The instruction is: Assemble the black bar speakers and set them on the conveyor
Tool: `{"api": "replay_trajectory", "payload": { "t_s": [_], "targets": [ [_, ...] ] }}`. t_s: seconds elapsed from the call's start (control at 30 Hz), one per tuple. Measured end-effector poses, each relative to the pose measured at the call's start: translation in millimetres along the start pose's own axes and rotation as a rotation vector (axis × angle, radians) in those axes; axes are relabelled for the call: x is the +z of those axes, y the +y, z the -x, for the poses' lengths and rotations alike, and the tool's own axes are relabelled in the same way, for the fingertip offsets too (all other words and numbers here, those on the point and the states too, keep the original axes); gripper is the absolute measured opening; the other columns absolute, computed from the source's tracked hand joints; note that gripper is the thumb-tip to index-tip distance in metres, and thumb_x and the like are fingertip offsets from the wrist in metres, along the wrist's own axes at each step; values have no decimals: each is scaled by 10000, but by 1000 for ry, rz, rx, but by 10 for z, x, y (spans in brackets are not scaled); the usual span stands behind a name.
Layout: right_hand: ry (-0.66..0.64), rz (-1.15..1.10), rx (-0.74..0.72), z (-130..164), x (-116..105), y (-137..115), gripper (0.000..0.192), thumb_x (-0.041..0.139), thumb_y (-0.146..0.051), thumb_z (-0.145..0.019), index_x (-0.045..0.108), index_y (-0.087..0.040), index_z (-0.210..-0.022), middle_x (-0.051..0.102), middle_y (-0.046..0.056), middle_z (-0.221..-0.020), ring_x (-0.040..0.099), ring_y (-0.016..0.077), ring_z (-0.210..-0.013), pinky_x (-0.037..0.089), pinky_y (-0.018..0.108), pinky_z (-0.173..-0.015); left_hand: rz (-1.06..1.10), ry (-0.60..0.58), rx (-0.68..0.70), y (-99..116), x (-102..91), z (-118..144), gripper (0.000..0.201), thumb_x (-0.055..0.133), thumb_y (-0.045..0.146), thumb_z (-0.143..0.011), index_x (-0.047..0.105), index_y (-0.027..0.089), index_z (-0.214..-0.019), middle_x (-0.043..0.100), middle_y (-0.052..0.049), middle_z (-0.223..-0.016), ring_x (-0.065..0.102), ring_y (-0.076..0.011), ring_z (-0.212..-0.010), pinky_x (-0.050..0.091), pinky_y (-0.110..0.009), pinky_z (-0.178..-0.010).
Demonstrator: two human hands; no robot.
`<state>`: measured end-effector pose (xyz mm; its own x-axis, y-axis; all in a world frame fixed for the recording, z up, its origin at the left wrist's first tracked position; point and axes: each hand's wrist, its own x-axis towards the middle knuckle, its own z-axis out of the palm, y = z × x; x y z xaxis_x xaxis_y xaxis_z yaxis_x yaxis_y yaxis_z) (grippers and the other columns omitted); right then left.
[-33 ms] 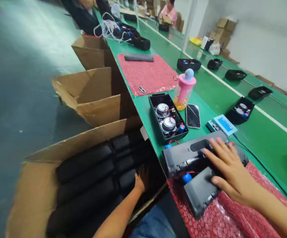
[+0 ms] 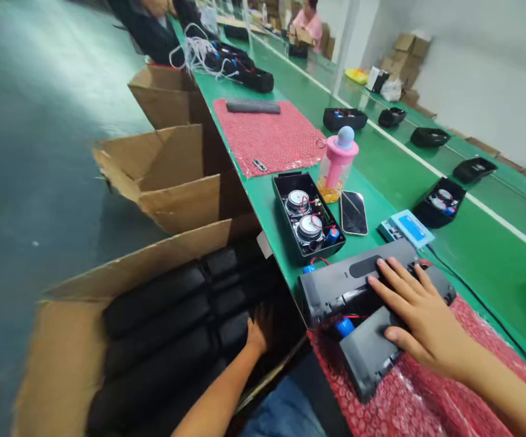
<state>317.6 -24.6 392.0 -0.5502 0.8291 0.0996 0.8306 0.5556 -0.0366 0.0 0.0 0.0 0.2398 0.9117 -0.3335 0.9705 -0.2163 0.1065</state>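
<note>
My right hand [image 2: 415,309] lies with fingers spread over two black plastic housing pieces: a long panel [image 2: 335,273] with an oval recess, and a second piece [image 2: 372,349] in front of it. A blue cylinder [image 2: 344,327] with a red wire shows between them. They rest partly on red bubble wrap [image 2: 399,400]. My left hand [image 2: 259,332] reaches down into a cardboard box [image 2: 57,364], thumb apart from the fingers, beside rows of long black cases [image 2: 158,291]. Its fingertips fade into shadow, and I see no firm hold there.
An open black speaker housing [image 2: 285,224] with two drivers stands at the bench edge. Near it are a pink-lided bottle [image 2: 339,159], a phone [image 2: 354,213] and a blue device [image 2: 411,229]. More open boxes [image 2: 153,158] line the bench. Several black housings [image 2: 440,203] sit beyond; a person [image 2: 308,27] sits far off.
The view shifts very slightly. My right hand has slid a little to the left over the black pieces; my left hand stays in the box.
</note>
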Motion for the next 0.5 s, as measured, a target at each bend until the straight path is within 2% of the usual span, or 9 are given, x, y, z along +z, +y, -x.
{"api": "replay_trajectory", "payload": {
  "t_s": [0.1, 0.17, 0.23, 0.3, 0.4, 0.47, 0.5],
  "targets": [
    [-83, -54, -5, 334, -49, -64, 628, 254, -574, -936, 269, -216, -1452, 258, 78, -1511, 220, 294, -1380, 33, 483, -1118, 0, -55, -30, -162, -32, 1, 488, 574, 353, -856, 451, 195, -1302, 416, -113, -1397, 409, -304, -1264, 348, -562, -1023],
    [-116, -94, -19, 635, -63, -98, 554, 232, -530, -947, 339, -255, -1416, 318, 60, -1486, 298, 310, -1345, 59, 514, -1114, 6, -73, -115, -273, -47, -17, 485, 561, 342, -864, 440, 192, -1309, 402, -115, -1408, 393, -306, -1276, 333, -565, -1031],
    [-115, -139, 47, 884, -74, -111, 486, 255, -489, -948, 385, -307, -1379, 356, 39, -1464, 373, 313, -1299, 219, 516, -1076, 11, -89, -196, -372, -56, -46, 490, 557, 349, -865, 435, 191, -1312, 389, -116, -1415, 378, -311, -1284, 322, -570, -1035],
    [-64, -169, 198, 952, -87, -99, 436, 282, -425, -945, 423, -324, -1345, 400, 54, -1425, 431, 320, -1252, 367, 506, -980, 9, -112, -222, -442, -62, -79, 500, 568, 357, -857, 436, 194, -1311, 382, -114, -1419, 370, -314, -1286, 307, -575, -1041],
    [182, -110, 369, 617, -97, -38, 376, 345, -343, -933, 467, -332, -1288, 524, 89, -1272, 527, 318, -1133, 453, 495, -865, -17, -140, -184, -481, -79, -112, 499, 574, 348, -854, 438, 195, -1309, 395, -113, -1406, 400, -306, -1260, 328, -566, -1029],
    [283, 24, 306, 213, -88, 33, 390, 418, -345, -922, 451, -319, -1309, 570, 102, -1194, 569, 312, -1047, 461, 485, -844, -43, -149, -159, -478, -101, -120, 485, 573, 341, -857, 446, 191, -1300, 429, -114, -1373, 445, -294, -1217, 371, -547, -1000],
    [292, 90, 277, 8, -79, 72, 426, 418, -362, -925, 417, -296, -1345, 534, 124, -1259, 540, 329, -1098, 437, 510, -885, -54, -152, -151, -473, -113, -121, 479, 574, 340, -857, 450, 189, -1295, 443, -114, -1358, 461, -288, -1200, 386, -540, -988]
  ]
}}
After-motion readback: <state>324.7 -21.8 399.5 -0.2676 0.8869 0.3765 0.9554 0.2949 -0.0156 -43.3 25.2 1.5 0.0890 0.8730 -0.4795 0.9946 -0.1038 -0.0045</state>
